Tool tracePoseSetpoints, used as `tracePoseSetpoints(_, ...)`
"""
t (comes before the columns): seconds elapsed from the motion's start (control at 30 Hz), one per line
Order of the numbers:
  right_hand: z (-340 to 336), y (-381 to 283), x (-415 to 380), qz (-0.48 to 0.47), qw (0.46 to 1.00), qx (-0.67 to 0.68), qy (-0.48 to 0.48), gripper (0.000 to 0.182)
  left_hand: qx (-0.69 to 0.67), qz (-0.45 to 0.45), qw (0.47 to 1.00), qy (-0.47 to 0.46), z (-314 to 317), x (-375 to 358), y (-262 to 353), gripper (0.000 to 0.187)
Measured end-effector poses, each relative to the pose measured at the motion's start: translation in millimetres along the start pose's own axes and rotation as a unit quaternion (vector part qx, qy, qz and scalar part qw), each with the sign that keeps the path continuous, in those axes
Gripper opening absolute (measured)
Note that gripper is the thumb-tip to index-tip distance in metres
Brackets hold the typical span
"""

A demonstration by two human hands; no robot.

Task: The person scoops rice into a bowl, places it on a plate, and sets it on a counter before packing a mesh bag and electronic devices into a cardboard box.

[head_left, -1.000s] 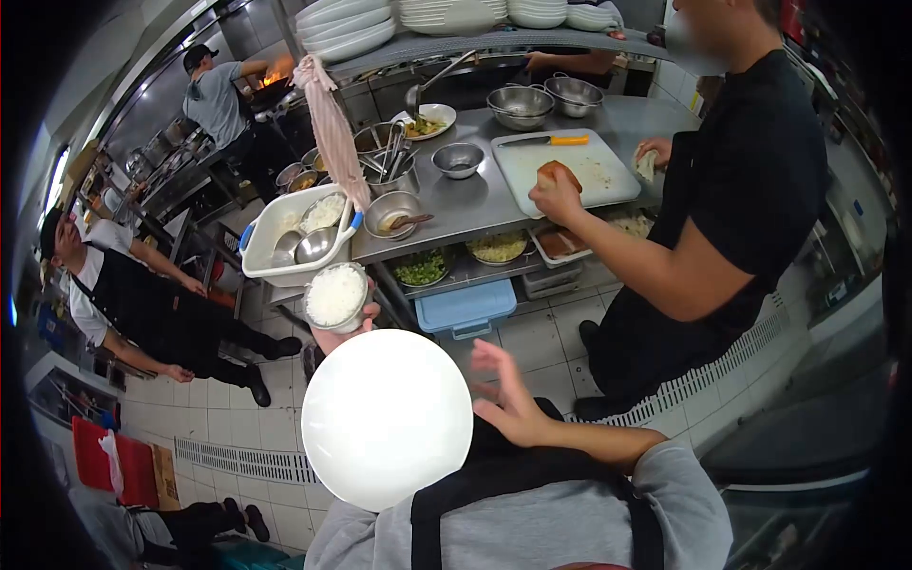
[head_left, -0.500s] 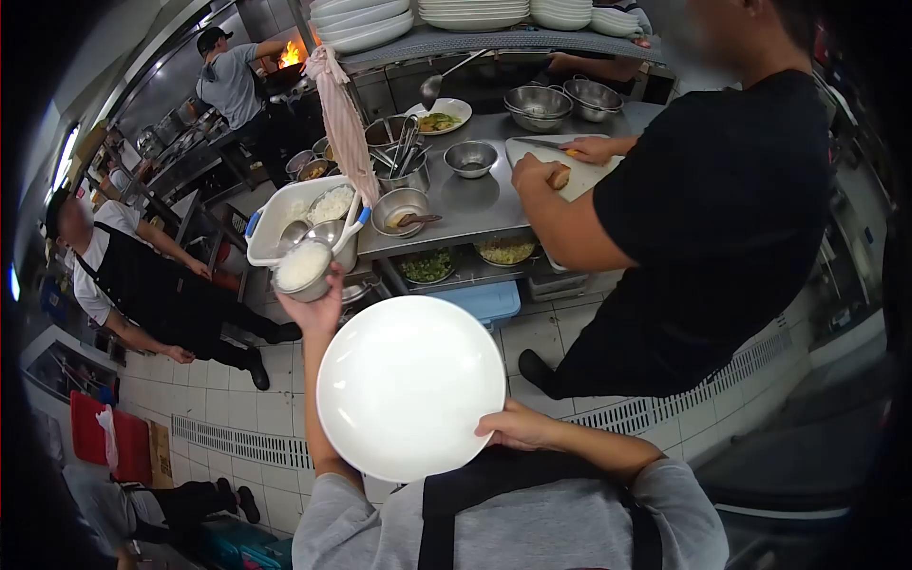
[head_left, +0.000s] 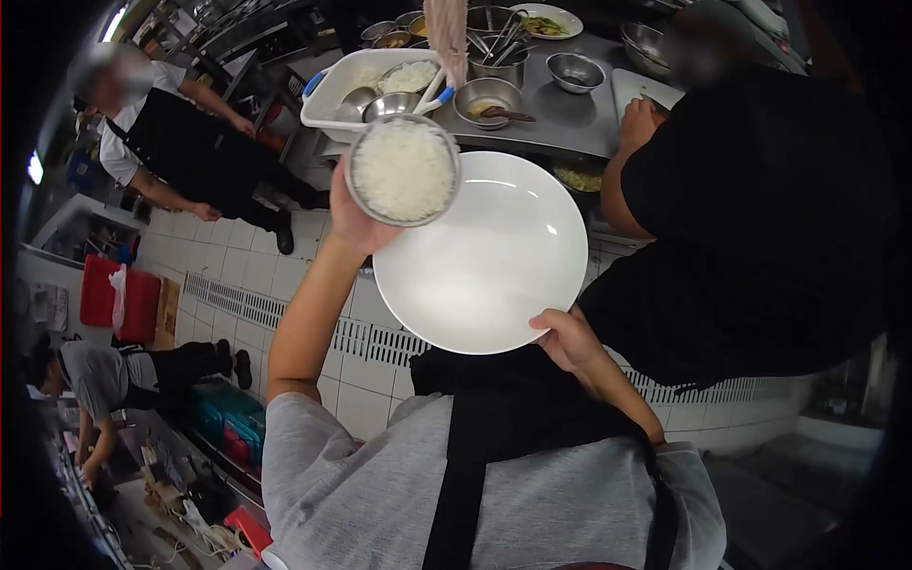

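Note:
My left hand (head_left: 359, 211) is closed around the side of a metal bowl (head_left: 446, 211) packed with white rice (head_left: 404, 169). The bowl is raised over the upper left rim of a large white plate (head_left: 484, 266). That plate has nothing on it. At its lower right rim, my right hand (head_left: 570, 340) grips it, thumb on top and the other fingers underneath, partly hidden. Beyond the rice bowl stands a white tub (head_left: 328, 100) with blue handles, holding rice and metal bowls.
A steel counter (head_left: 608, 128) carries a metal bowl with a brown-handled utensil (head_left: 503, 113), a utensil pot (head_left: 499, 68) and a small bowl (head_left: 575, 72). A co-worker in black (head_left: 760, 209) stands close on the right, beside a cutting board (head_left: 641, 87). Another person (head_left: 199, 142) stands at left.
My left hand has brought the rice bowl away from the tub and over the plate's edge. The view has shifted, and the plate sits higher and further right in it.

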State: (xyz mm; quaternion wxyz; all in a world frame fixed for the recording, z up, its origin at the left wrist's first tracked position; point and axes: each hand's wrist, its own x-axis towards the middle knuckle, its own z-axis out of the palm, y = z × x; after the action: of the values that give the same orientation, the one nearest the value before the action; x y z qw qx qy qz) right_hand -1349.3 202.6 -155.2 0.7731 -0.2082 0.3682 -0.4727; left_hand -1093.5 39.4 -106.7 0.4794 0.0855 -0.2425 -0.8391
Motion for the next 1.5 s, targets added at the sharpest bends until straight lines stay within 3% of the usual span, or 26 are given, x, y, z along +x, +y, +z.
tracePoseSetpoints(0.07, 2, 2, 2, 0.01, 1.0, -0.024, -0.004, 0.049, 0.202, -0.027, 0.979, 0.009, 0, 1, -3, 0.072)
tracePoseSetpoints(0.13, 3, 7, 3, 0.016, 1.0, -0.026, 0.003, 0.049, 0.26, -0.033, 0.965, 0.007, 16, 7, -10, 0.075)
tracePoseSetpoints(0.2, 4, 8, 5, 0.017, 0.999, -0.031, 0.008, 0.049, 0.441, -0.032, 0.89, -0.116, 17, 15, -12, 0.085)
tracePoseSetpoints(0.23, 4, 10, 6, 0.021, 1.0, -0.021, 0.006, 0.05, 0.526, -0.019, 0.842, -0.119, 17, 14, -15, 0.092)
tracePoseSetpoints(0.27, 4, 12, 5, 0.025, 1.0, -0.009, 0.004, 0.051, 0.526, -0.022, 0.842, -0.118, 19, 12, -21, 0.092)
tracePoseSetpoints(0.3, 4, 14, 6, 0.024, 1.0, -0.007, 0.004, 0.051, 0.699, 0.015, 0.684, -0.208, 26, 10, -26, 0.09)
tracePoseSetpoints(0.33, 2, 15, 5, 0.022, 1.0, 0.009, -0.008, 0.053, 0.827, 0.05, 0.482, -0.286, 34, 9, -32, 0.088)
tracePoseSetpoints(0.43, 3, 19, -5, 0.017, 0.999, 0.037, -0.017, 0.055, 0.844, 0.001, 0.45, -0.292, 61, 1, -47, 0.083)
tracePoseSetpoints(0.57, 3, 25, -21, 0.01, 0.998, 0.06, -0.021, 0.057, 0.837, 0.005, 0.435, -0.333, 75, -3, -44, 0.083)
tracePoseSetpoints(0.67, 4, 30, -36, -0.005, 0.997, 0.065, -0.039, 0.056, 0.839, 0.031, 0.402, -0.364, 98, -16, -46, 0.085)
tracePoseSetpoints(0.73, 5, 33, -51, -0.027, 0.998, 0.044, -0.028, 0.056, 0.859, 0.121, 0.374, -0.328, 124, -39, -55, 0.084)
tracePoseSetpoints(0.8, 5, 44, -74, -0.052, 0.998, 0.029, -0.013, 0.055, 0.854, 0.131, 0.381, -0.33, 140, -72, -67, 0.078)
tracePoseSetpoints(0.83, 0, 44, -78, -0.062, 0.998, 0.008, -0.008, 0.054, 0.867, 0.094, 0.368, -0.323, 144, -80, -72, 0.072)
tracePoseSetpoints(0.9, -16, 35, -45, -0.057, 0.998, -0.017, 0.004, 0.05, 0.878, 0.05, 0.359, -0.312, 117, -55, -74, 0.067)
tracePoseSetpoints(1.0, -13, 26, -35, -0.033, 0.998, 0.033, 0.047, 0.048, 0.892, 0.093, 0.323, -0.304, 97, -45, -83, 0.063)
tracePoseSetpoints(1.2, -33, 43, -46, -0.033, 0.999, 0.003, -0.022, 0.05, 0.908, 0.088, 0.31, -0.268, 111, -61, -97, 0.06)
tracePoseSetpoints(1.33, -33, 45, -48, -0.016, 0.993, -0.104, -0.046, 0.048, 0.913, 0.025, 0.32, -0.254, 112, -69, -98, 0.054)
tracePoseSetpoints(1.4, -37, 45, -44, -0.016, 0.989, -0.133, -0.059, 0.047, 0.902, -0.012, 0.366, -0.23, 110, -73, -92, 0.048)
tracePoseSetpoints(1.43, -37, 46, -43, -0.004, 0.991, -0.116, -0.061, 0.047, 0.903, -0.011, 0.364, -0.229, 109, -73, -88, 0.048)
tracePoseSetpoints(1.5, -37, 43, -40, 0.028, 0.991, -0.107, -0.074, 0.049, 0.888, 0.045, 0.411, -0.203, 110, -74, -79, 0.046)
